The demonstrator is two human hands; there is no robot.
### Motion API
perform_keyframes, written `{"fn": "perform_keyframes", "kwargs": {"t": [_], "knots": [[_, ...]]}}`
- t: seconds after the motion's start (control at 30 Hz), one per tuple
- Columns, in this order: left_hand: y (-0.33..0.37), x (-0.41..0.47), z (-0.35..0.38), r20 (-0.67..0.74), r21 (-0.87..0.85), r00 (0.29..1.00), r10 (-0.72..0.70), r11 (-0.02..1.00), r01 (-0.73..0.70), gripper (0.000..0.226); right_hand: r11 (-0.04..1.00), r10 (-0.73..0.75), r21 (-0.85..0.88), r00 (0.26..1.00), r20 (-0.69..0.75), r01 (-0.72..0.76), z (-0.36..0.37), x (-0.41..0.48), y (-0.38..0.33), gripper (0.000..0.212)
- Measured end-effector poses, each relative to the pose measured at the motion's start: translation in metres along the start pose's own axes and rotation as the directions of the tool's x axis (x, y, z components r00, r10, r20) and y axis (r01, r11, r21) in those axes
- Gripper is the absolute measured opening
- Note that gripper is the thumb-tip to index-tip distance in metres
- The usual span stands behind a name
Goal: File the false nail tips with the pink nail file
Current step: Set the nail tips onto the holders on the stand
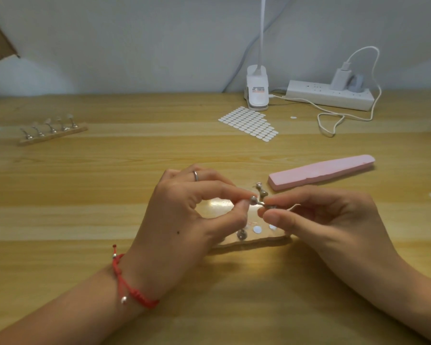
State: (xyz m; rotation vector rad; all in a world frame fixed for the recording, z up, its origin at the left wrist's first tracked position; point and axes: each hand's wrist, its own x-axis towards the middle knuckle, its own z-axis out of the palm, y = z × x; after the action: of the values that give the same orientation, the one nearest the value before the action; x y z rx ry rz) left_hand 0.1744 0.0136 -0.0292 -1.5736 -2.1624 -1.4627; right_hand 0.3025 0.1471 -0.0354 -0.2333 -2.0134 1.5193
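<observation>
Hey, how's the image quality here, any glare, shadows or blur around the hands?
Head view: a glare patch whitens the clear base under the left hand and right hand, which pinch a metal holder; soft shadow darkens the table under the wrists; the far nail stand looks blurred; the pink nail file is evenly lit.

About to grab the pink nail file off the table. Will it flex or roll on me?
The pink nail file looks thick and blocky, so it is probably stiff, and light like foam. Its flat faces lie flush on the table, so it should not roll.
</observation>
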Motion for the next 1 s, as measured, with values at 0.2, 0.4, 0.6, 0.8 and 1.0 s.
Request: {"fn": "perform_keyframes", "kwargs": {"t": [0.2, 0.4, 0.6, 0.8, 1.0], "knots": [[-0.0017, -0.0003, -0.0006, 0.002, -0.063, 1.000, -0.011, 0.998, 0.011, 0.009, 0.993, 0.101, 0.061, 0.995, -0.018, -0.099, -0.0003, 0.0010, -0.0020, 0.022], [-0.0025, -0.0011, 0.0008, 0.007, -0.009, 1.000, 0.027, 1.000, -0.027, 0.012, 0.991, 0.118, 0.070, 0.992, -0.032, -0.115, 0.0004, 0.0015, -0.0043, 0.021], [-0.0049, 0.0000, -0.0007, 0.001, 0.217, 0.983, 0.183, 0.960, -0.179, 0.014, 0.993, 0.115, 0.034, 0.993, -0.035, -0.114, 0.0009, 0.0007, -0.0043, 0.018], [-0.0067, 0.0001, -0.0017, 0.021, 0.242, 0.977, 0.213, 0.947, -0.211, 0.015, 0.990, 0.137, 0.030, 0.990, -0.032, -0.136, 0.0005, 0.0006, -0.0043, 0.021], [-0.0084, 0.0000, -0.0021, 0.050, 0.190, 0.983, 0.174, 0.965, -0.180, 0.016, 0.990, 0.142, 0.028, 0.990, -0.015, -0.141, 0.0001, 0.0020, -0.0047, 0.027]]}}
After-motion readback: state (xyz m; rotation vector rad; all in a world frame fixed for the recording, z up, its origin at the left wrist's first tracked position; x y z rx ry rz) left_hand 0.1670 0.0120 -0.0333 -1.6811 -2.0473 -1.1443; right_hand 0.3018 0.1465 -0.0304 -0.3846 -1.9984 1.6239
